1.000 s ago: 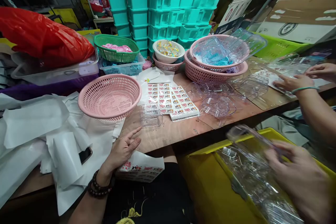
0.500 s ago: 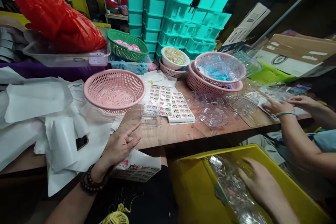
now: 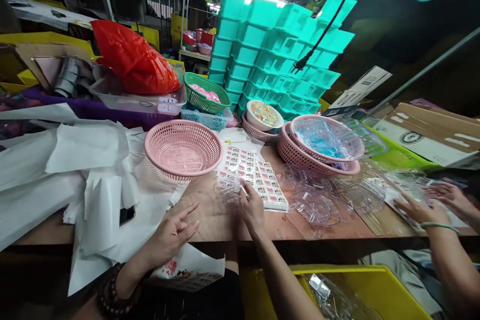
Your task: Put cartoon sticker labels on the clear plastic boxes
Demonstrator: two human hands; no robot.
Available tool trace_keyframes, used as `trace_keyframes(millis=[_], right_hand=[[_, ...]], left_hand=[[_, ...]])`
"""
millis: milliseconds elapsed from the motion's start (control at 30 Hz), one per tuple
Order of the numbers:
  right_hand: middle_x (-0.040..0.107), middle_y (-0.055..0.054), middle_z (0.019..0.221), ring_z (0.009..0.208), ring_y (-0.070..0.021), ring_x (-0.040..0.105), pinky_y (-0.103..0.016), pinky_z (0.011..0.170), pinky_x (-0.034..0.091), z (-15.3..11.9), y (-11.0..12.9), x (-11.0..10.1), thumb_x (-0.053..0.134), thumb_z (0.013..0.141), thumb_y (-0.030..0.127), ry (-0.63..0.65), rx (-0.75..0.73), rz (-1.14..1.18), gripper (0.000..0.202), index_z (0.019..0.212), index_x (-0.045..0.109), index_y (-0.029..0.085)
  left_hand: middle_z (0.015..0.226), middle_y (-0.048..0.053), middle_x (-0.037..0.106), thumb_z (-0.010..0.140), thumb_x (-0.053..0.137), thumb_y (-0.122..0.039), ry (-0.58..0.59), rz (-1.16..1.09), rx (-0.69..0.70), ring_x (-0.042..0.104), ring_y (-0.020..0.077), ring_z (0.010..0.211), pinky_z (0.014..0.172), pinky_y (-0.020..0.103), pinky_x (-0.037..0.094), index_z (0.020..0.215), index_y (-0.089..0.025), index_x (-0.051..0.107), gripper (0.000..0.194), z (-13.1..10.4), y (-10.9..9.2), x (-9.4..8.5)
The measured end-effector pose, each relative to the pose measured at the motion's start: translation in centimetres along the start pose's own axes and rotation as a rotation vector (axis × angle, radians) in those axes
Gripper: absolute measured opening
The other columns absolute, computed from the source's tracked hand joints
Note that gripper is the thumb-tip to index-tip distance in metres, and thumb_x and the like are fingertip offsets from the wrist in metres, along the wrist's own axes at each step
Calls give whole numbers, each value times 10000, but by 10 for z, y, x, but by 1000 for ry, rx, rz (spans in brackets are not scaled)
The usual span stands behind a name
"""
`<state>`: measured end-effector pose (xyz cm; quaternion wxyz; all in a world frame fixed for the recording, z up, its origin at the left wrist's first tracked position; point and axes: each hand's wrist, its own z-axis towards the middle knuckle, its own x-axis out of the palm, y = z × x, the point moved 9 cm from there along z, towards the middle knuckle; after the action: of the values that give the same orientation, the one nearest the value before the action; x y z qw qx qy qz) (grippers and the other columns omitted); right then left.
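Note:
My left hand [image 3: 174, 235] hovers at the table's front edge, index finger and thumb stretched apart. Just below it is a curled sticker sheet [image 3: 195, 267] with red and black prints; whether the hidden fingers touch this sheet, I cannot tell. Over the table, my right hand [image 3: 250, 207] has its fingers closed at the edge of a small clear plastic piece [image 3: 227, 195]. Beyond that hand lies a stack of printed sticker sheets [image 3: 268, 180]. An open pink basket [image 3: 183, 152] stands behind the left hand.
White backing paper [image 3: 90, 150] covers the left side, partly over a phone [image 3: 127, 215]. Clear plastic parts [image 3: 315, 207] lie to the right. A co-worker's hands [image 3: 423, 210] are at the far right. Below the table edge is a yellow bin [image 3: 356, 275]. Turquoise crates [image 3: 258, 45] rise behind.
My right hand has come up out of the yellow bin to the clear plastic piece on the table. My left hand keeps much the same pose. The camera view has tilted upward.

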<state>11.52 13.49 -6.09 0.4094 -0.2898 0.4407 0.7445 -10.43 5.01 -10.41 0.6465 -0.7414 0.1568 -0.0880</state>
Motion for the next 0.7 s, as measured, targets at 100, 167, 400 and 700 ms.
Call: trace_keyframes(millis=[100,167,400,700], right_hand=[[686,-228,1233,1081,-328,652,-472,885,514,4,23,-37,363,972,165,-61,-51,-293,431,1330,595,103],[620,-287,1324,1132,-400,624,-515,835,512,4,49,-43,359,955,100,-67,-147,-582,453,1346,585,60],[663,-305,1233,908,-362,659,-431,539,477,-32,119,27,285,914,2,190,-442,-735,510,1300,618,15],[587,-162,1410,1240,-332,527,-504,962,470,-35,134,9,463,926,96,390,-586,-235,373,1222,673,183]], left_hand=[[544,-115,250,946,501,-573,92,23,-10,198,94,514,471,217,157,1562,-99,295,804,-3,-5,9],[546,-113,261,945,505,-570,105,34,6,205,94,512,468,213,165,1563,-120,303,790,-7,-11,12],[537,-113,235,923,553,-517,-68,53,54,207,93,502,483,228,212,1493,-90,436,721,-22,-28,-1],[468,-119,335,839,690,-530,-295,-225,1,284,63,419,446,200,225,1412,-104,534,731,-27,-9,-42]])
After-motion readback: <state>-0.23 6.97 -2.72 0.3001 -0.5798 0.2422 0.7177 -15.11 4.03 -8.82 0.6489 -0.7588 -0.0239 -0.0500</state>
